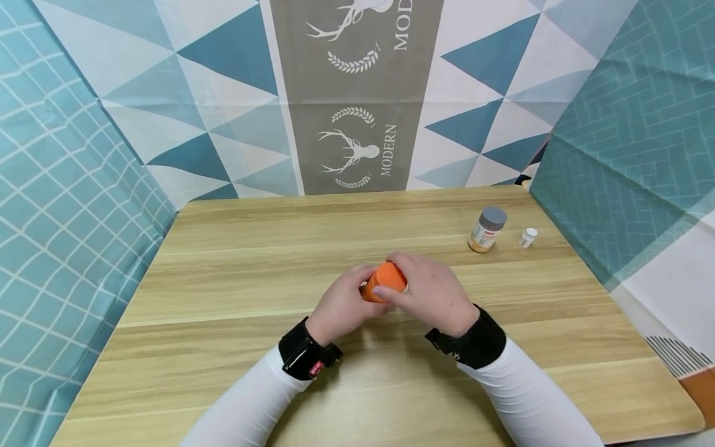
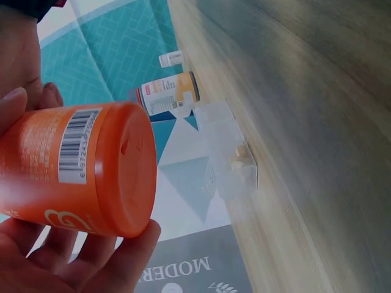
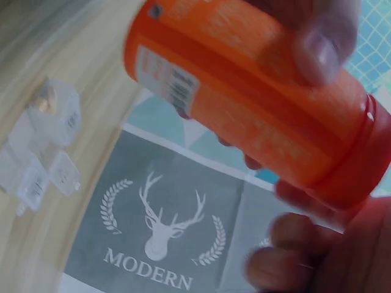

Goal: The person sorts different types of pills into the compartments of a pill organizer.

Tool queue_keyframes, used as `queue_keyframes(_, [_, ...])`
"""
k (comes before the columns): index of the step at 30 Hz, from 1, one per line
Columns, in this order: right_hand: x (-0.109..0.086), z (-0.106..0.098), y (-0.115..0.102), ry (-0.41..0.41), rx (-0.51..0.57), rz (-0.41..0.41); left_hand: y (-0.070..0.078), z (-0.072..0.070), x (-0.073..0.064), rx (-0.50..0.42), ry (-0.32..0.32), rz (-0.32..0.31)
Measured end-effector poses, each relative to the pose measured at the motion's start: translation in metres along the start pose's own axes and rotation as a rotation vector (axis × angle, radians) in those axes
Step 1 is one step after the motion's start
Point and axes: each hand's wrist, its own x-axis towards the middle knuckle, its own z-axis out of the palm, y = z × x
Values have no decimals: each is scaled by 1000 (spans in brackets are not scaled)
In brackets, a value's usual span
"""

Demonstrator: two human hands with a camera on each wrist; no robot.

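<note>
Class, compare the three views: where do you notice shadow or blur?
Head view: soft shadows on the table near the sleeves; left wrist view: orange bottle's barcode fairly crisp, clear plastic box hazy; right wrist view: bottle's small print blurred, though "MODERN" behind is legible.

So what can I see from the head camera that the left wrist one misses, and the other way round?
Only the head view shows the white sleeves, the flat top of the orange lid and the blue grid cloth at left.

Only the left wrist view shows the barcode and base of the orange bottle, plus pale pieces inside a clear box.

Both share that bottle, the grey-capped bottle, the small white bottle and the wooden table.
</note>
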Motion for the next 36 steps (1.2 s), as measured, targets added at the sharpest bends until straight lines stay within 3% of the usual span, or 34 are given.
queue_keyframes(3, [-1,3,-1,17,1,17,1,1,1,-5,3,12])
queue_keyframes(9, [0,2,4,36,20,-187,-2,3,1,-44,9,4])
queue_keyframes(11, [0,1,5,34,29,-211,-4,4,1,-56,15,9])
queue_keyframes(13, [0,1,5,26,32,-169,-5,5,1,-56,17,20])
queue_keyframes(17, [0,3,1,1,24,-6,-6,7,1,-56,9,24])
queue_keyframes(19, [0,3,1,6,28,22,-6,7,1,-60,1,14])
queue_keyframes(21, [0,2,2,15,16,-20,-6,8,1,-52,0,12])
queue_keyframes(26, [0,-2,8,30,18,-235,-9,10,1,-78,7,-1])
queue_keyframes(28, [0,-3,9,24,31,-257,-10,10,1,-82,13,-8])
queue_keyframes(30, [0,-2,8,18,39,-211,-10,10,1,-75,16,-2])
queue_keyframes(36, [0,3,1,-7,21,46,-9,10,2,-40,21,16])
